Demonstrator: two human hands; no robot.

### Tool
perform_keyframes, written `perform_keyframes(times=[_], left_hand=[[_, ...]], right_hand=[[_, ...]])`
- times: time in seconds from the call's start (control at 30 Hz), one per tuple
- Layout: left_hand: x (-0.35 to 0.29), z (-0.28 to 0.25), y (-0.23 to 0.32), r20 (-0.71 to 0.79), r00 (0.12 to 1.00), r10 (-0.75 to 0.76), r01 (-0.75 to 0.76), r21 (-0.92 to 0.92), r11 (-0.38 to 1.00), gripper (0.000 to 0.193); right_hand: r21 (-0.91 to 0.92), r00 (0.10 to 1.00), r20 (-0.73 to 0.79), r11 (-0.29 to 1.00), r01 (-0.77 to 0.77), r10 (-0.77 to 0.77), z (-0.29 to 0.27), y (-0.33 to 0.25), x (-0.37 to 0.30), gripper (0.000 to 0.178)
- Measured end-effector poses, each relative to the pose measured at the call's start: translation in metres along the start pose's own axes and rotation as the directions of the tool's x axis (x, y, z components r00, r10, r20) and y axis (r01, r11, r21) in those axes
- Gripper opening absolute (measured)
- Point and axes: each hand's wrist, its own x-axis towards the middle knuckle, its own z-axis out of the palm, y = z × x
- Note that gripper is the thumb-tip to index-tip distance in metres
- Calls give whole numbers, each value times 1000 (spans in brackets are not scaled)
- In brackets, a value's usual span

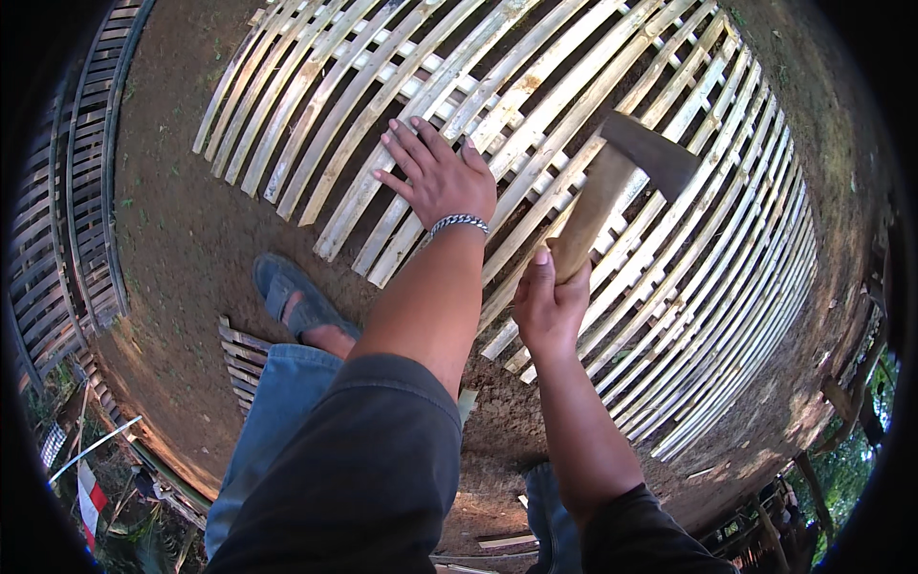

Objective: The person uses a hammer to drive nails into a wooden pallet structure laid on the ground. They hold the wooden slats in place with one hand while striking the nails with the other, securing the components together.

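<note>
Hatchet (608, 187): wooden handle clamped in the right grip (553, 301), dark head beyond it.
Left grip (451, 182): fingers apart, palm down on the slatted panel (688, 277).
Slats: pale, beneath the left grip, spreading beyond both.
Bracelet (459, 221): silver chain, just behind the left grip.
Shoe (292, 279): grey, leftward behind it.

A dark-headed, wooden-handled hatchet (604, 180) slants over a flat-lying panel (524, 88) of pale, spaced slats.
</note>
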Motion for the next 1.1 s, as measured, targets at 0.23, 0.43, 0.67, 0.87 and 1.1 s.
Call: perform_keyframes(times=[0.23,0.43,0.67,0.87,1.1], left_hand=[[-3,1,0,14,1000,5,-5,11,1000,75],[1,-1,3,10,1000,16,-16,-13,1000,75],[0,-2,1,1,1000,14,-14,6,1000,74],[-1,0,0,3,1000,11,-11,-4,1000,73],[1,1,2,1,1000,26,-26,8,1000,73]], right_hand=[[-281,992,104,959,-44,76,-7,30,6,25],[-566,984,137,824,-20,118,4,29,6,34],[-117,1000,9,993,-23,25,-4,22,-1,38],[-355,964,129,919,-173,231,-7,7,9,32],[-603,976,178,798,5,129,-3,34,8,38]])
